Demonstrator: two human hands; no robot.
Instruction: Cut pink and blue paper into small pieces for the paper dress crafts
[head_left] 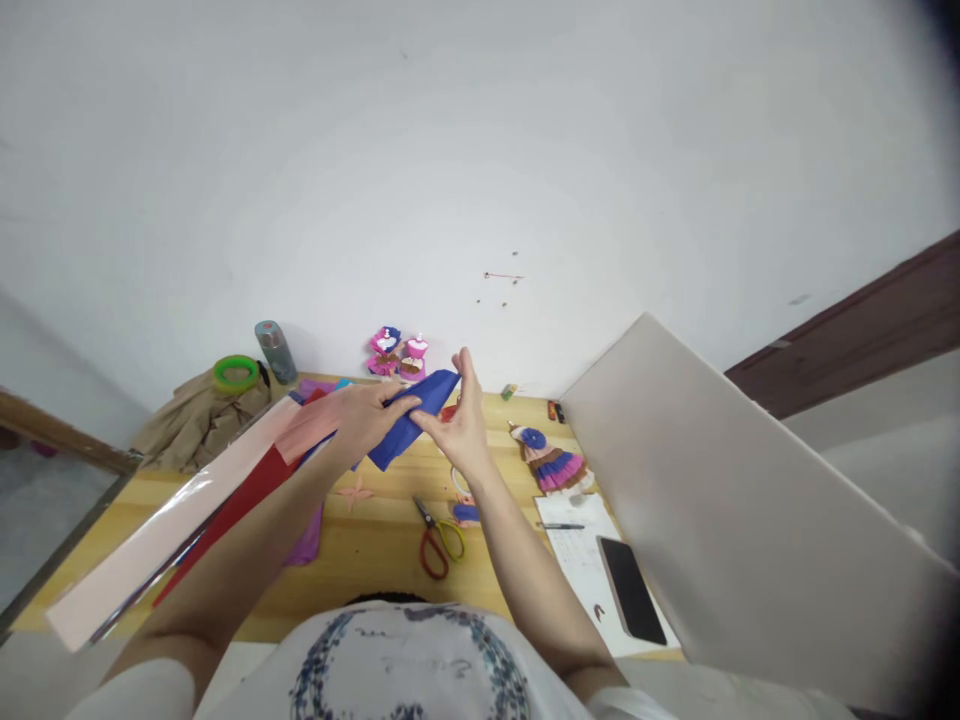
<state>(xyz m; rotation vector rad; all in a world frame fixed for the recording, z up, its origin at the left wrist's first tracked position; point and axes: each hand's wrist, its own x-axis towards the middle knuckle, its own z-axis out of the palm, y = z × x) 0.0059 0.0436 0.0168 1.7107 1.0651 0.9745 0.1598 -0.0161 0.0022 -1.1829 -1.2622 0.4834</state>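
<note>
My left hand (367,415) is closed on a piece of blue crepe paper (416,410), pinching its left part above the table. My right hand (463,425) grips the right end of that paper, thumb on the near edge and fingers upright at the far corner. Below the hands lie scissors (435,540) with one red and one yellow handle, blades slightly apart. Nearby are a peach star-shaped cutout (354,492) and a white ring (460,484), partly hidden by my right arm. Long peach sheets (172,520) and red paper (232,515) lie beside and under my left forearm.
Small paper dress figures (386,350) stand against the wall. A ruffled paper dress (551,460), a white sheet with a pen (561,526) and a phone (631,590) lie right, beside a white panel (720,500). A bottle (276,352) and green tape roll (235,374) are back left.
</note>
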